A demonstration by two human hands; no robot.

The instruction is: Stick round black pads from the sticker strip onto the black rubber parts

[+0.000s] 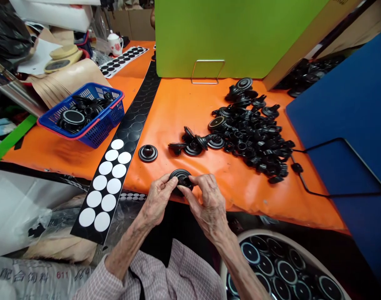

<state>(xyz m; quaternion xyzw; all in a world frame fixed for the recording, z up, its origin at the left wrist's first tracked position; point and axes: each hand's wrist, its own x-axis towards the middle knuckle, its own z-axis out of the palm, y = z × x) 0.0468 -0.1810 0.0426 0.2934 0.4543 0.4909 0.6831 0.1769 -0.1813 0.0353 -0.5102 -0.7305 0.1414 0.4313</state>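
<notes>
Between my two hands, over the table's front edge, is a round black plastic disc [181, 176] with ringed ridges. My left hand [159, 198] pinches its left rim between thumb and fingers. My right hand [207, 202] grips the right side, thumb low and fingertips near its centre. Just beyond lies a single black disc [148, 153] with a raised hub. A few similar discs [192, 146] lie in a small group behind my hands. To the left runs a black strip [135, 125] with white round stickers [108, 203] at its near end.
A large heap of small black parts [252, 135] covers the right of the orange table [184, 102]. A blue basket [98, 131] holds black discs. Green [240, 37] and blue [340, 125] boards stand behind and right. A tub [249, 235] of discs sits below, right.
</notes>
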